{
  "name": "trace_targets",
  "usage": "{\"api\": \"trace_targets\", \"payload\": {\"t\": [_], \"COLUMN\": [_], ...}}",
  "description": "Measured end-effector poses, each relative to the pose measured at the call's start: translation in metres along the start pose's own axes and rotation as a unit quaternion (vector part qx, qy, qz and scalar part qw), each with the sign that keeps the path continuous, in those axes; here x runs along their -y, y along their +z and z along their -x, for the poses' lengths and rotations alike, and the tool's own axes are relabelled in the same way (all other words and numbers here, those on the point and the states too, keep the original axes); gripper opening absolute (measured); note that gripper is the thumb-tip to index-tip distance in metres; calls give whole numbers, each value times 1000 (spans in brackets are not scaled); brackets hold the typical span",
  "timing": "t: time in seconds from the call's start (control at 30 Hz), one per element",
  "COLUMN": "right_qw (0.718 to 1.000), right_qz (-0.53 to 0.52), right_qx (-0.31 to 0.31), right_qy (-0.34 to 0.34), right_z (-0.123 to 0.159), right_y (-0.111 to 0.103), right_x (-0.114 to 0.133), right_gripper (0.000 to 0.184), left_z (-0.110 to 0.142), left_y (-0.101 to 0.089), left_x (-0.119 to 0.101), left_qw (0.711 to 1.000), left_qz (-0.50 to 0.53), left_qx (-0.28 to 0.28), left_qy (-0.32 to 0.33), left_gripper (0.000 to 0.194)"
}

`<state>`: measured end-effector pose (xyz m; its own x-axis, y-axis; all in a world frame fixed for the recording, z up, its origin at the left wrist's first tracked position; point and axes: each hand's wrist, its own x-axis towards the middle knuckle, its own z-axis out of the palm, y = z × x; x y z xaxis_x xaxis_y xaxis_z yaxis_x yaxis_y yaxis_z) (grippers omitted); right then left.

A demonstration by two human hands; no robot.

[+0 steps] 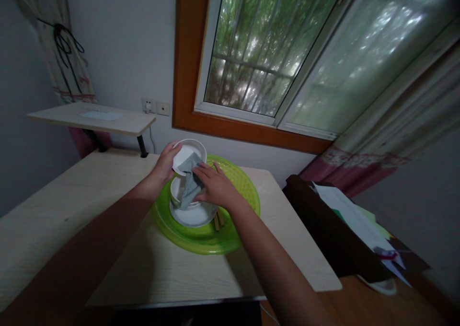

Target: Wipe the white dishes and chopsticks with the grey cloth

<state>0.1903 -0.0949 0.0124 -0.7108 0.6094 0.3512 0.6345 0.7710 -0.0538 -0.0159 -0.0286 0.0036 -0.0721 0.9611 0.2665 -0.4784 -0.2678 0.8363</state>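
Observation:
My left hand (167, 162) grips the rim of a shallow white dish (187, 148), tilted above the tray. My right hand (217, 186) holds a grey-green cloth (192, 187), its fingers pressing it against the inside of the dish. The cloth hangs down over a white bowl (176, 188), hiding part of it. That bowl stands on a white plate (194, 217) in the round green tray (249, 192). Beside the plate, partly under my right wrist, lie short wooden sticks that look like chopsticks (217, 221).
The tray rests on a pale wooden table (143, 268). A raised shelf (89, 117) with black legs stands at the back left. Behind are a wall socket (156, 107) and a window (258, 52). Right of the table, papers (345, 206) lie on a dark brown surface.

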Motion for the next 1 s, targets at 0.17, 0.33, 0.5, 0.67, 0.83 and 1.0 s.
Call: {"api": "trace_targets", "payload": {"t": [0.17, 0.33, 0.5, 0.67, 0.83, 1.0], "right_qw": [1000, 999, 994, 987, 982, 983], "right_qz": [-14, 31, 100, 147, 175, 183], "right_qx": [5, -25, -36, -47, -34, -24], "right_qy": [18, 30, 29, 46, 68, 21], "right_z": [-2, -4, -7, -9, -9, -9], "right_y": [-3, -1, 3, -4, -12, -10], "right_x": [6, 5, -3, 1, 11, 15], "right_gripper": [90, 61, 35, 29, 27, 29], "left_z": [-1, -3, 1, 5, 5, 5], "left_y": [-2, -3, 2, 5, 5, 5], "left_x": [1, 3, 3, 6, 12, 12], "left_qw": [1000, 1000, 999, 996, 993, 995], "left_qz": [-3, 7, 18, 33, 34, 25], "left_qx": [-1, 10, 36, 65, 74, 62], "left_qy": [4, -4, -26, -53, -81, -80], "left_gripper": [37, 41, 42, 38, 35, 33]}}
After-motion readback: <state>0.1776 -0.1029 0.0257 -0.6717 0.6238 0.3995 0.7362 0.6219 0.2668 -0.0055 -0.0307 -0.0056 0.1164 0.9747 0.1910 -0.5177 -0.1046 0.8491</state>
